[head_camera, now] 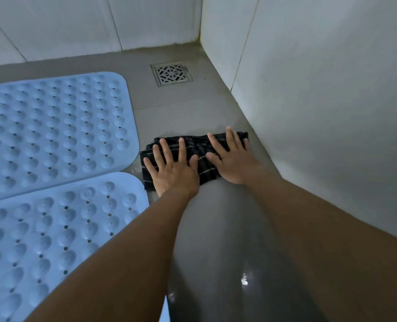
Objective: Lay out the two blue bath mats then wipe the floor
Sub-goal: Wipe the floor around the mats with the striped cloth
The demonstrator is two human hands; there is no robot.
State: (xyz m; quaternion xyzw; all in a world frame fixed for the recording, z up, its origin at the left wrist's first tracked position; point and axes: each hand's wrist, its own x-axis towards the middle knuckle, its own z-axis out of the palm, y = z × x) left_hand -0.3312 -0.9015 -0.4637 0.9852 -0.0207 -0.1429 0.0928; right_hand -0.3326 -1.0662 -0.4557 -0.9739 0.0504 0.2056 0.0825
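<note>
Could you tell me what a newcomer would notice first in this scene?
Two blue mats fill the left, the far mat and the near mat, flat on the grey floor. At centre the left hand and right hand press flat on a dark striped cloth between the mats and the wall. A metal drain sits beyond it, near the corner.

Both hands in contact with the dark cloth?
Touching. Head view shows the left hand and right hand flat on the dark striped cloth, fingers spread across it, no gap visible.
</note>
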